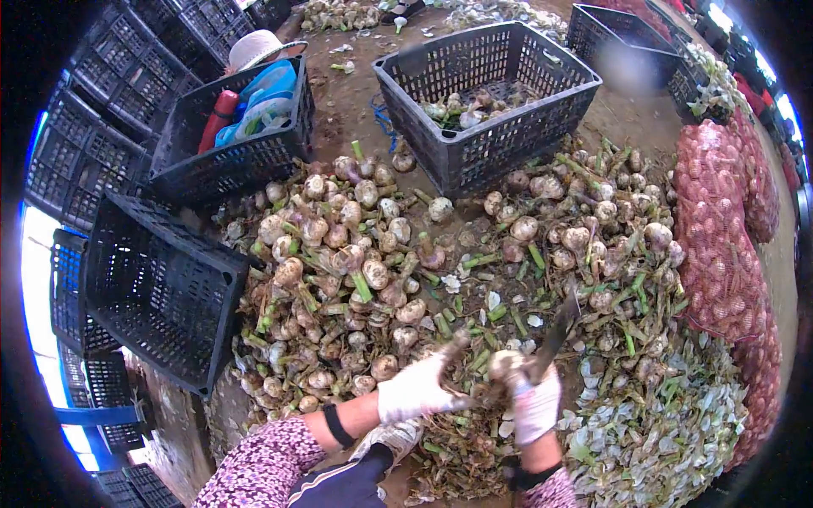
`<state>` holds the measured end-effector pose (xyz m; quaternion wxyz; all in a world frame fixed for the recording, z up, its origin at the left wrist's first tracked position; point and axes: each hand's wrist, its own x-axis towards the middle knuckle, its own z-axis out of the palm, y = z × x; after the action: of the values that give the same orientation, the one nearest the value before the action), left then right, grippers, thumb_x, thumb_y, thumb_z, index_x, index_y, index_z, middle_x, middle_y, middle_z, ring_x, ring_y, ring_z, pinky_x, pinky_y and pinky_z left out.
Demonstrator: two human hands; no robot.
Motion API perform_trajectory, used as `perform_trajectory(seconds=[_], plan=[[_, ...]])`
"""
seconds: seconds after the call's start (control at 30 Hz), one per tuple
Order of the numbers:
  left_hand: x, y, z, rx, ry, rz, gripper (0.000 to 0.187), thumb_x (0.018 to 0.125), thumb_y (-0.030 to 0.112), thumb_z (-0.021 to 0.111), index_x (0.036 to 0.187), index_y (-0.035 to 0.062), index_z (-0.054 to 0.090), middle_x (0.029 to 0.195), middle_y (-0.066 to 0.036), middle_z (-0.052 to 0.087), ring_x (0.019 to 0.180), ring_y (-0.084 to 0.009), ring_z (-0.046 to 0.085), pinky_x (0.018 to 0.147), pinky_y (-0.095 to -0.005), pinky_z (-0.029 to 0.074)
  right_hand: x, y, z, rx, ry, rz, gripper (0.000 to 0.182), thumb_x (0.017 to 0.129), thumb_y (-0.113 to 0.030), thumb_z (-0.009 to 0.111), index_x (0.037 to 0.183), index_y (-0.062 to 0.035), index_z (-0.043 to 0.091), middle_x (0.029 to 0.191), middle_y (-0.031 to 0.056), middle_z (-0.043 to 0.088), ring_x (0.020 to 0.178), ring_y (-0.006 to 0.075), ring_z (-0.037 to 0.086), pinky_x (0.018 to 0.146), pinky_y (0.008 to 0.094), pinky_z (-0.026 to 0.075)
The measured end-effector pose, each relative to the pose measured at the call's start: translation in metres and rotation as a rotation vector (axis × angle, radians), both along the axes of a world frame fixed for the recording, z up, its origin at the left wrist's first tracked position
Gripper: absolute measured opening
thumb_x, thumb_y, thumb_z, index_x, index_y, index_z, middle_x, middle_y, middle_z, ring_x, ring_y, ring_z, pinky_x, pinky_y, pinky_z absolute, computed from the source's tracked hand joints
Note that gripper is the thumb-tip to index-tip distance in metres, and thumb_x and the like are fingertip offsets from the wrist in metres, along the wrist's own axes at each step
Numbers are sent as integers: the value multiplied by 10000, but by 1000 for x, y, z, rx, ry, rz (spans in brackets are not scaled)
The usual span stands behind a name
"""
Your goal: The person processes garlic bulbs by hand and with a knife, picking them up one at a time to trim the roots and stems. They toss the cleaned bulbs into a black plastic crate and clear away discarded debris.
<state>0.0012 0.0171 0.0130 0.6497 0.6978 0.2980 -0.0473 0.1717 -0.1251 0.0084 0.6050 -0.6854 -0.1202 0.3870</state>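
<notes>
My left hand [423, 385], in a dirty white glove, reaches over the garlic pile with its fingers and thumb spread apart and nothing between them. Close by on the right, my gloved right hand [533, 402] is closed on a knife [559, 334], whose dark blade points up and to the right. A garlic bulb [508, 366] is at the fingers of that same hand, slightly blurred. Around and beyond both hands lie garlic bulbs with stems [339, 229], cut green stalks and loose skins.
A black crate [500, 127] with some garlic stands ahead. Another crate [237, 165] at left holds blue and red items; an empty one [161, 288] lies tilted below it. Red net sacks of garlic [720, 229] line the right side, with peeled skins [652, 440] nearby.
</notes>
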Motion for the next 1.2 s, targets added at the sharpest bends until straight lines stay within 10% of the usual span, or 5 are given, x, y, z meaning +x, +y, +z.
perform_trajectory(seconds=[0.13, 0.27, 0.5, 0.57, 1.2], plan=[[2, -6, -2, -313, 23, 122, 725, 738, 286, 900, 1340, 41, 578, 1196, -47, 696, 1066, -128, 624, 979, -334, 506, -52, -3, 10, -116, -41, 118, 335, 825, -160, 814, 1067, -23, 628, 852, 36, 641, 778, 129, 586, 765, 312, 517], [-12, -3, 11, -243, 48, 163, 662, 748, 230, 883, 1322, 78, 590, 1137, -29, 710, 1047, -122, 624, 952, -318, 515, -35, -23, 19, -264, -614, 392, 278, 794, -91, 747, 1049, -58, 642, 969, 159, 699, 850, 345, 689, 773, 387, 564], [-34, -23, -28, -570, -351, 179, 706, 846, 124, 792, 1458, 53, 446, 1382, -94, 596, 1211, -209, 604, 1064, -387, 499, -32, -28, 35, -366, -942, 842, 187, 736, -128, 698, 911, -105, 637, 825, 134, 623, 758, 358, 651, 662, 450, 533], [-31, -26, -24, -635, -304, 271, 305, 1002, 103, 562, 1305, 64, 567, 1309, -92, 631, 1210, -219, 609, 1049, -395, 522, -31, -28, 33, -362, -946, 859, 175, 733, -132, 685, 898, -110, 630, 816, 133, 618, 751, 356, 650, 650, 455, 528], [-2, -21, 34, 151, 81, -382, 638, 673, 402, 881, 1179, 89, 653, 1000, -149, 723, 914, -276, 734, 814, -382, 589, 50, -140, -46, -709, -869, 576, 285, 789, -104, 681, 1071, -66, 654, 959, 215, 688, 873, 428, 657, 766, 480, 541]])
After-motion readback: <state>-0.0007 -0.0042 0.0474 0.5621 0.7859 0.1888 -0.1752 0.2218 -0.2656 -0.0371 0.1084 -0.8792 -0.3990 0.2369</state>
